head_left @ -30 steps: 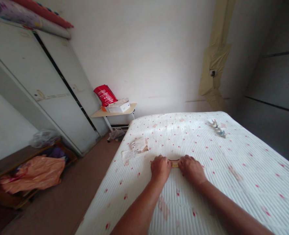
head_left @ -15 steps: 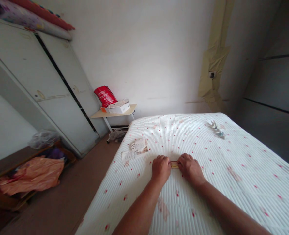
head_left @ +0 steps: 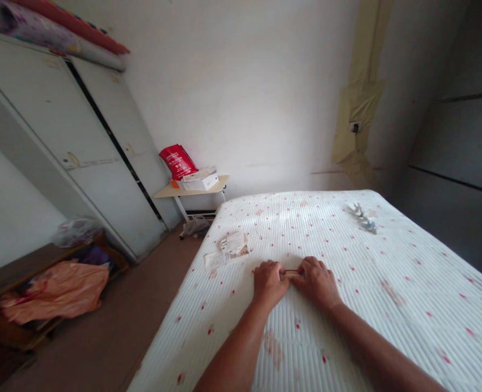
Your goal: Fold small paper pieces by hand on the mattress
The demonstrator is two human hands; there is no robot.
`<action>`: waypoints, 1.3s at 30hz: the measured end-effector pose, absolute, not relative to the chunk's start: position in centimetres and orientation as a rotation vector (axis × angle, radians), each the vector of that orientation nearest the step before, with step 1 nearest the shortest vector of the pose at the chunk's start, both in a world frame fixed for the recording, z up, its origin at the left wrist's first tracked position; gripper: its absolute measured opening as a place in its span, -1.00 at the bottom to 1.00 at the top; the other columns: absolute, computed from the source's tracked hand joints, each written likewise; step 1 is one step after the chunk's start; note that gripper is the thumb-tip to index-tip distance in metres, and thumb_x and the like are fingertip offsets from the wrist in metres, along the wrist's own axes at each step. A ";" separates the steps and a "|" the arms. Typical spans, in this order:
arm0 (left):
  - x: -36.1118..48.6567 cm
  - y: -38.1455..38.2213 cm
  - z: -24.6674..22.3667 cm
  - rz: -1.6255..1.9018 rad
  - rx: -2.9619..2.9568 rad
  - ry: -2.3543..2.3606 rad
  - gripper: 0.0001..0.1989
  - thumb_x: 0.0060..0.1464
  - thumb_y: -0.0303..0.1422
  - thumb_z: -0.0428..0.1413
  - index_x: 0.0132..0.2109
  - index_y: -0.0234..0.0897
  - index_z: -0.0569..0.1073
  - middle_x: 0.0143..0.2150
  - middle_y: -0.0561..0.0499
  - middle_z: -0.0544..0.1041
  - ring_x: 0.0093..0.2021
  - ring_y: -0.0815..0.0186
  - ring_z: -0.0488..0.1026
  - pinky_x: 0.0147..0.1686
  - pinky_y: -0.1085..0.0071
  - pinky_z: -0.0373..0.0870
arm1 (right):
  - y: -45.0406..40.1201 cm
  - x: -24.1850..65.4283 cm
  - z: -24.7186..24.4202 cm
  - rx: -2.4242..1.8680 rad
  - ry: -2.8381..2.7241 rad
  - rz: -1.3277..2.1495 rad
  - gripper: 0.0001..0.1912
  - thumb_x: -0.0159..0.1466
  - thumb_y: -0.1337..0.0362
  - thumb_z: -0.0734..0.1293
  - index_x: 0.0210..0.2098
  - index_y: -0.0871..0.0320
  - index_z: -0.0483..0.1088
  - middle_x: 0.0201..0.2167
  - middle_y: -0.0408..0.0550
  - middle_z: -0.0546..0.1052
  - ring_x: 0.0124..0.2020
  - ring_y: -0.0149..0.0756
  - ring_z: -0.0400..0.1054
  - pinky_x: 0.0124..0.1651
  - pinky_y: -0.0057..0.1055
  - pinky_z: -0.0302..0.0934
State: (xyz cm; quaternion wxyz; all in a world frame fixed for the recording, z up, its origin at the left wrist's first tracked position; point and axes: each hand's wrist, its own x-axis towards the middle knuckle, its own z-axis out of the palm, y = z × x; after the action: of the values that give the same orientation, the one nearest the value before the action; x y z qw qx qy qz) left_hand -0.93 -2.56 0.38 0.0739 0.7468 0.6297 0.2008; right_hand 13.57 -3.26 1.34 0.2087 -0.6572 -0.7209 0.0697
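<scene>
Both hands meet over the bed point(head_left: 298, 326), which has a white ribbed cover dotted with red. My left hand point(head_left: 269, 282) is closed, its fingers pinching one end of a small flat yellowish-brown piece point(head_left: 291, 273). Gripping the other end, my right hand point(head_left: 316, 281) has its thumb stretched toward the left one. Only a narrow strip with a dark reddish edge shows between the fingers; its kind cannot be made out. Left of the hands lie torn printed paper scraps point(head_left: 233, 246). Farther off to the right is a small grey-white object point(head_left: 363, 219) with several upright points.
By the far wall a small table point(head_left: 166, 190) carries a red bag point(head_left: 178, 161) and a white box point(head_left: 202, 182). On the left stand a pale wardrobe point(head_left: 90, 141) and a low wooden shelf with orange plastic point(head_left: 57, 288). A wall socket point(head_left: 355, 127) sits behind the bed.
My thumbs have come closer together, covering the yellow printed face that showed between my hands. The camera view has shifted slightly.
</scene>
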 end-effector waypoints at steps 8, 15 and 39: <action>-0.8 -2.8 0.7 0.550 2.220 1.919 -0.88 -0.04 -0.34 0.06 -0.30 -0.22 0.41 -0.26 0.00 0.46 -0.16 0.23 0.33 -0.20 0.35 0.15 | -3.3 13.4 1.7 -1.860 -2.033 0.191 -0.74 0.17 0.07 0.25 -0.38 0.14 0.38 -0.25 -0.02 0.38 -0.18 -0.19 0.26 -0.28 -0.36 0.04; -0.9 -2.7 0.6 0.541 2.245 1.921 -0.87 -0.05 -0.31 0.09 -0.29 -0.20 0.42 -0.26 0.03 0.46 -0.17 0.25 0.34 -0.21 0.37 0.17 | -2.7 14.3 1.3 -1.835 -2.056 0.296 -0.90 0.11 0.28 0.30 -0.36 0.14 0.39 -0.19 -0.04 0.38 -0.17 -0.24 0.26 -0.29 -0.42 0.06; -1.2 -3.4 1.3 0.461 2.246 1.905 -0.85 -0.01 -0.39 0.04 -0.22 -0.18 0.41 -0.20 0.02 0.43 -0.12 0.27 0.31 -0.17 0.39 0.16 | -1.4 15.7 0.2 -1.747 -2.029 0.467 -0.85 0.10 0.39 0.25 -0.39 0.13 0.46 -0.14 -0.04 0.41 -0.17 -0.29 0.32 -0.18 -0.44 0.13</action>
State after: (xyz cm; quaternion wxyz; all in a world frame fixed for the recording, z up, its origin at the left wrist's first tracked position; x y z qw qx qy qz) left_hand -1.23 -3.38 1.25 0.0801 0.7511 0.6368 0.1542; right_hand 15.70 -1.44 0.16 0.2102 -0.6286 -0.7298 0.1678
